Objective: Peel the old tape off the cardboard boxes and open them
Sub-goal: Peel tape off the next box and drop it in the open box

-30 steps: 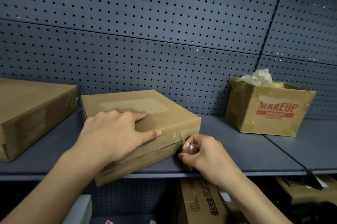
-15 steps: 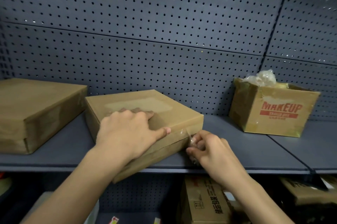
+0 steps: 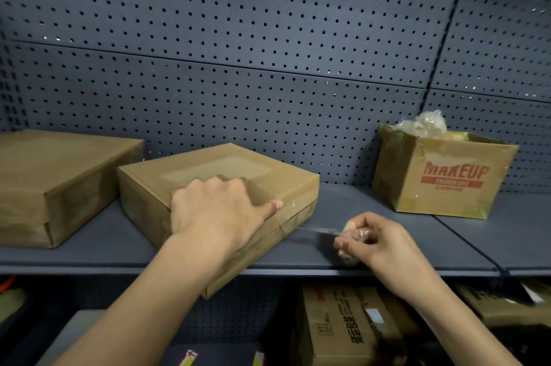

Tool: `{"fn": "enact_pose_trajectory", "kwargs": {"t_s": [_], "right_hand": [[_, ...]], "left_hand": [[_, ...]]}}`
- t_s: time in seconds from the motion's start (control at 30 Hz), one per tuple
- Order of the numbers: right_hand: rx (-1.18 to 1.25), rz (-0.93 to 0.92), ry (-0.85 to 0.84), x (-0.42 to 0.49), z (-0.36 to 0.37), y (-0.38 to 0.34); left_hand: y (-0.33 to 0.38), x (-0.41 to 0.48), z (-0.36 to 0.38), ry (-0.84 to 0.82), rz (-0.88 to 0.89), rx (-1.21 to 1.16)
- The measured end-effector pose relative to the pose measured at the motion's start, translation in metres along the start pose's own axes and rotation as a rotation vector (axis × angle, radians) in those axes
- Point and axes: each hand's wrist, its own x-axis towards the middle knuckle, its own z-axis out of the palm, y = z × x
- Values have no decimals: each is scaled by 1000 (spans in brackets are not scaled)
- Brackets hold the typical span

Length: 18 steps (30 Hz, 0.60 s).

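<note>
Brown, flat cardboard box sits on the grey metal shelf, its near corner overhanging the front edge. Your left hand lies spread on the lid, fingers uncurled, pressing down, evidently so the box cannot slide toward the pull. Your right hand is curled round a wad of clear tape, one strip stretched taut from the box's front seam. Lid not yet open.

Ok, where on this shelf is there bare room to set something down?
The widest bare shelf lies between the middle box and the makeup box, behind the right hand holding tape. A narrow strip runs before the left box. Those two closed boxes crowd together.
</note>
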Motion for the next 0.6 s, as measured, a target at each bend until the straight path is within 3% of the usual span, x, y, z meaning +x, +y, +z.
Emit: {"fn": "enact_pose_trajectory", "kwargs": {"t_s": [0.17, 0.4, 0.6], "right_hand": [[32, 40, -93, 19, 0, 6], [-353, -102, -246, 35, 8, -5], [-386, -190, -318, 33, 16, -10]], "left_hand": [[-10, -7, -6, -11, 69, 1], [-28, -6, -10, -131, 181, -17], [-68, -4, -11, -260, 373, -244]]}}
